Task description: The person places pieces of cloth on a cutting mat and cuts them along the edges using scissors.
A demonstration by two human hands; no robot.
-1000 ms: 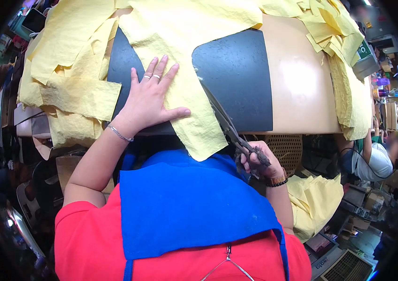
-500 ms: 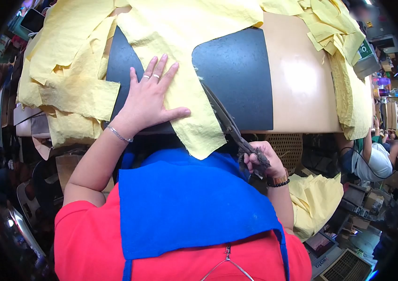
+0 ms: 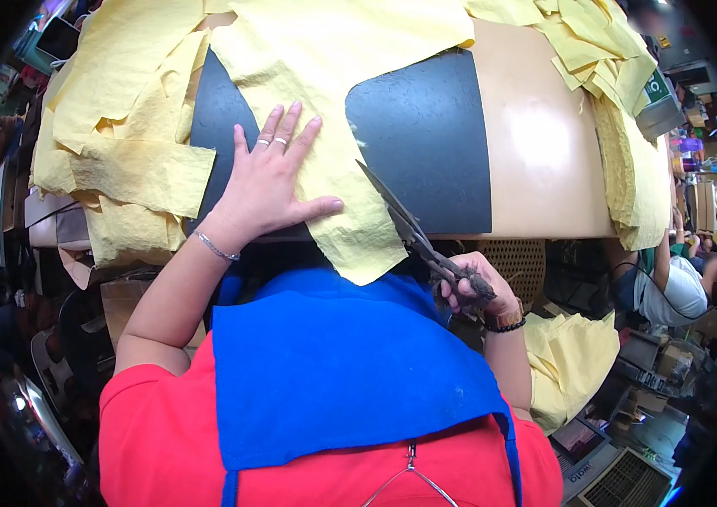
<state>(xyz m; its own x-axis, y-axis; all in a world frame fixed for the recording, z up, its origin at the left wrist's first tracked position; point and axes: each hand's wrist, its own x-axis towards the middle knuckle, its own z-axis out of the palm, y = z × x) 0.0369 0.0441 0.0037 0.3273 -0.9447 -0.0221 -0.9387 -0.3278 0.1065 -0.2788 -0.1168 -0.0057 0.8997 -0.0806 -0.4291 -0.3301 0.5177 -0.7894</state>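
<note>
Yellow fabric (image 3: pixel 337 160) lies across a dark mat (image 3: pixel 426 144), and its lower end hangs over the table's near edge. My left hand (image 3: pixel 272 177) rests flat on the fabric with fingers spread, its outer fingers over the mat. In my right hand (image 3: pixel 481 283) are large dark scissors (image 3: pixel 413 232), with the handles wrapped in dark, worn material. The fingers curl round the handles. The blades point up and left, along the right edge of the fabric strip. How far the blades are parted is hard to make out.
Layered yellow fabric pieces (image 3: pixel 126 169) cover the table's left side. Another stack (image 3: pixel 629 169) hangs over the right edge of the tan table (image 3: pixel 544 152). More yellow cloth (image 3: pixel 570 363) lies low at right, near a perforated brown chair back (image 3: pixel 510 266). A person (image 3: pixel 671 287) sits farther right.
My right hand and the scissors have shifted slightly right and down, with the blade tips a little lower along the fabric edge. My left hand stays nearly still on the fabric.
</note>
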